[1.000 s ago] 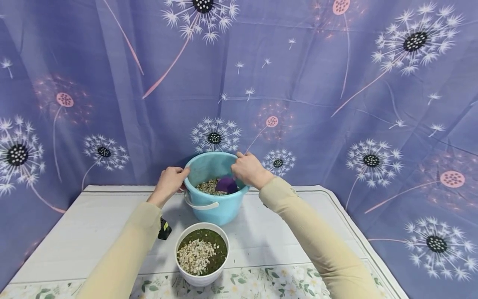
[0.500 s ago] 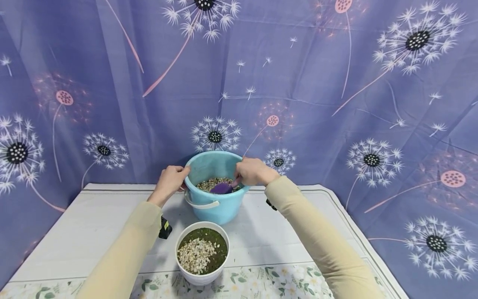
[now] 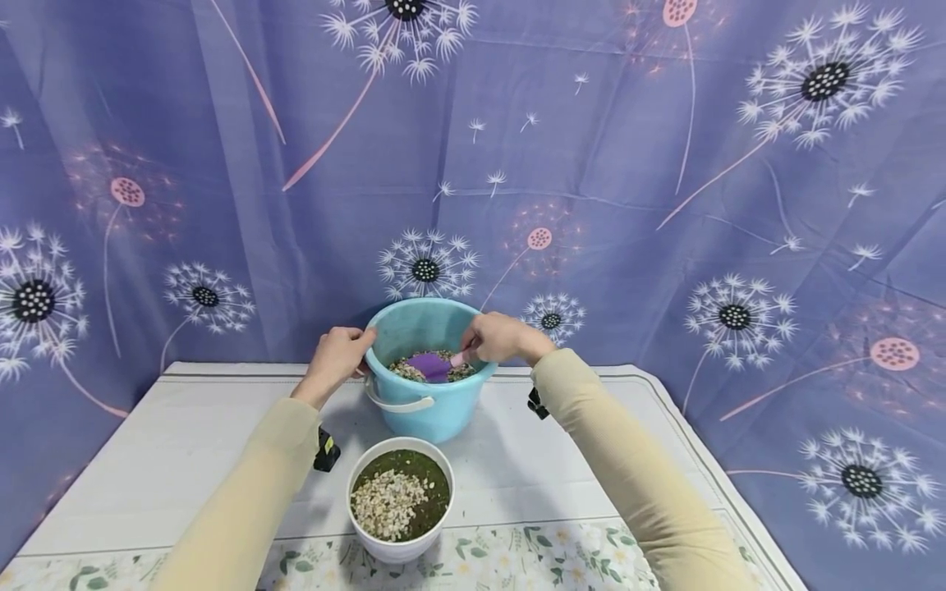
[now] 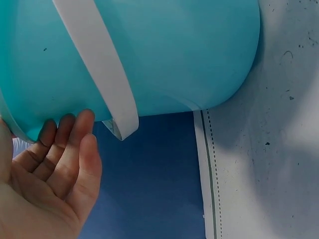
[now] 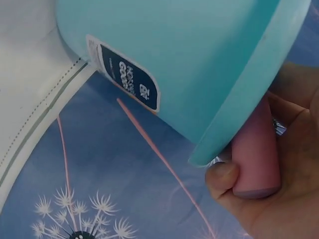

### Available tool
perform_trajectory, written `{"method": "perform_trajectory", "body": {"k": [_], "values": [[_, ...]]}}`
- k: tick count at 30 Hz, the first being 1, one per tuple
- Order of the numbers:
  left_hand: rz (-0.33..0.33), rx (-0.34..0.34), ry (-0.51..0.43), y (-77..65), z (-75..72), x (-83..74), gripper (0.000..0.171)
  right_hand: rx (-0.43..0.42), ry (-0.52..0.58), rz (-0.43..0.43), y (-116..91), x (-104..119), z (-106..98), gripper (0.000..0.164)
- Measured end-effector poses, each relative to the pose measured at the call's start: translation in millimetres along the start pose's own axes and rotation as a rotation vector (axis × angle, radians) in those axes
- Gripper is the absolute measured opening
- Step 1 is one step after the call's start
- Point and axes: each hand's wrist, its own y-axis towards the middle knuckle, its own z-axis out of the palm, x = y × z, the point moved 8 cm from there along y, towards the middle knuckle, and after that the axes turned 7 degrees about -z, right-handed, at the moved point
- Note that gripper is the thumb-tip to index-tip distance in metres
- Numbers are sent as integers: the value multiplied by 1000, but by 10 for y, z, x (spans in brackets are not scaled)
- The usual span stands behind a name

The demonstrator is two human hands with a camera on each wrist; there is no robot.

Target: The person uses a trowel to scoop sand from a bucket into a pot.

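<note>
A light-blue bucket (image 3: 429,414) with a white handle (image 3: 399,405) stands at the back of the table, a loose pebbly mix (image 3: 406,371) lying in it. On the bucket's left rim, my left hand (image 3: 336,361) grips with the thumb inside; in the left wrist view its fingers (image 4: 75,144) touch the outer wall. My right hand (image 3: 497,338) holds a small trowel by its pink handle (image 5: 256,154) over the right rim. The trowel's purple blade (image 3: 431,366) is down in the mix. In front of the bucket stands a white pot (image 3: 399,552).
Pale pebbles (image 3: 388,505) cover part of a dark green layer in the pot. A white cloth (image 3: 207,443) with a floral front strip (image 3: 547,554) covers the table. Right behind the bucket hangs a blue-purple dandelion curtain (image 3: 325,246).
My right hand has turned and lowered beside the bucket's right rim, and the trowel blade has shifted left through the mix. My left hand keeps its place on the rim.
</note>
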Motion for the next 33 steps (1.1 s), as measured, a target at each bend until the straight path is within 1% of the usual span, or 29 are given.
{"method": "perform_trajectory", "body": {"k": [3,8,11,17,22,26,29,33], "values": [[2,-3,1,5,6,-8,47,-18,46,12,-26,-28,-15,20],[6,-2,8,7,25,-19,46,-29,161,26,-77,-81,-49,17],[8,-10,13,15,25,-21,46,-34,204,29,-110,-114,-78,15],[13,-22,19,37,19,-21,45,-53,206,16,-195,-157,-143,13],[20,-23,28,9,-5,-34,44,-72,225,4,-246,-155,-183,15],[21,-19,31,-8,-22,-38,44,-85,246,20,-277,-159,-210,16],[11,1,28,-2,-22,-22,46,-95,252,47,-312,-189,-235,17],[18,25,31,-4,-19,-1,59,-111,293,66,-376,-214,-276,19]]}}
